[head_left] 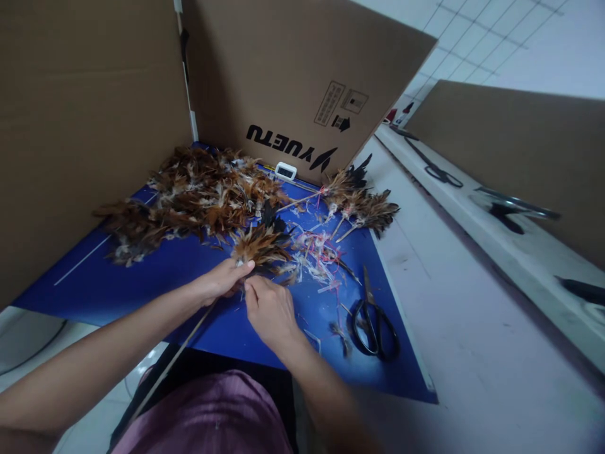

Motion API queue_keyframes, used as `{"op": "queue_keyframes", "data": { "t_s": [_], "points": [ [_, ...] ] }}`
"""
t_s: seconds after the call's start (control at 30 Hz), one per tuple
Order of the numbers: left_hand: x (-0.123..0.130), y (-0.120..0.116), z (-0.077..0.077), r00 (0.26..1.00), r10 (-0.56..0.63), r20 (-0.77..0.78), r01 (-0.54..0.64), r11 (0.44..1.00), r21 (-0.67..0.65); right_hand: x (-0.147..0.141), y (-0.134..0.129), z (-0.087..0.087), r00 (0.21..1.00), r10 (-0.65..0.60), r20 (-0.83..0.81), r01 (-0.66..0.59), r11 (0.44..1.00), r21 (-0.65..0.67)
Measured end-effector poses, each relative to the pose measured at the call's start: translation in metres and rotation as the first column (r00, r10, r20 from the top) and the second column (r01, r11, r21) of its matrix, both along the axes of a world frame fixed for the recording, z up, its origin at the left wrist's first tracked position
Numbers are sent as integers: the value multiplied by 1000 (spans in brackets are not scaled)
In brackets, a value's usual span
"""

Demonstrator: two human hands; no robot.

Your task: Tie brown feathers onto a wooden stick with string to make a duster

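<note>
My left hand [225, 277] is closed around the base of a feather duster [265, 246], a bunch of brown and black feathers on a thin stick [182, 349]. The stick runs down toward my lap. Right beside it, my right hand [271, 307] has its fingers curled in a pinch at the lower edge of the feathers; what they grip is too small to make out. Beyond my hands lies a big pile of loose brown feathers [208, 183]. Pink and white string scraps [319, 255] are scattered to the right of the duster.
Black-handled scissors [373, 331] lie at the blue mat's right side. Several feather bundles on sticks [363, 205] rest at the back right. A small white digital display [285, 171] stands before the cardboard panel [293, 75]. Further right, a ledge [467, 202] carries more tools.
</note>
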State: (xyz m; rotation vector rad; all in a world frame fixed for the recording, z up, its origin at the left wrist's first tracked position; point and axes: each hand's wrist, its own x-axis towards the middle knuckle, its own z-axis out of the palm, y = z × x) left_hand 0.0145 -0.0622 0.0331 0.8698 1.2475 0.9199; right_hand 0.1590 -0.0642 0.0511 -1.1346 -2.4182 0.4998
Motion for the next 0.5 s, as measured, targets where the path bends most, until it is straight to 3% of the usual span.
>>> {"op": "queue_keyframes", "data": {
  "t_s": [0.07,0.13,0.27,0.4,0.5],
  "points": [
    [3,-1,-1,998,-34,-52,36,999,28,1,6,7,999,16,-40,-18,997,-70],
    [6,-2,0,995,-56,-81,59,998,34,3,15,10,989,4,-147,-39,971,-238],
    [9,-2,4,995,-45,-87,46,999,0,6,32,6,909,-100,-404,-154,821,-550],
    [12,2,6,999,-1,-53,-5,993,-121,8,34,-3,861,-197,-470,-174,753,-635],
    [15,4,7,998,63,-6,-64,986,-154,10,31,-12,866,-231,-444,-91,800,-593]
  ]
}}
